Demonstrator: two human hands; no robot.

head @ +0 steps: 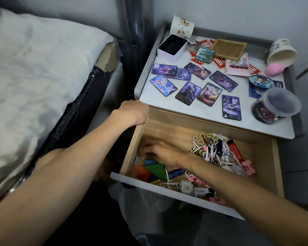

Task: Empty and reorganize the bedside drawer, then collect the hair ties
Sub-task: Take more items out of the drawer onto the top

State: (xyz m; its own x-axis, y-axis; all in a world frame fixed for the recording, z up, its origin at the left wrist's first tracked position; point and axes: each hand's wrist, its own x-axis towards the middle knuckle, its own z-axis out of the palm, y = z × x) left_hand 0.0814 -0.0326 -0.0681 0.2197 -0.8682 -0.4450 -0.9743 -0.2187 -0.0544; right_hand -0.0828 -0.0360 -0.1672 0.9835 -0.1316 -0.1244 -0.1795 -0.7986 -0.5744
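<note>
The wooden bedside drawer [169, 128] is pulled open. My left hand [134, 111] is clamped over its back left corner, fingers hidden inside. My right hand [160, 153] reaches down into the left half of the drawer, blurred, fingers spread over coloured flat pieces [154, 170]; whether it holds anything I cannot tell. Small yellowish hair ties [204, 137] lie in a heap with white scraps and pink clips at the drawer's right side. A red stick [236, 151] lies beside that heap.
The nightstand top [203, 112] carries several picture cards [231, 107], an open white box [172, 47], a wooden tray [228, 48], two paper cups, a pink egg shape [274, 68] and a lidded plastic jar [276, 105]. The bed [34, 68] lies to the left.
</note>
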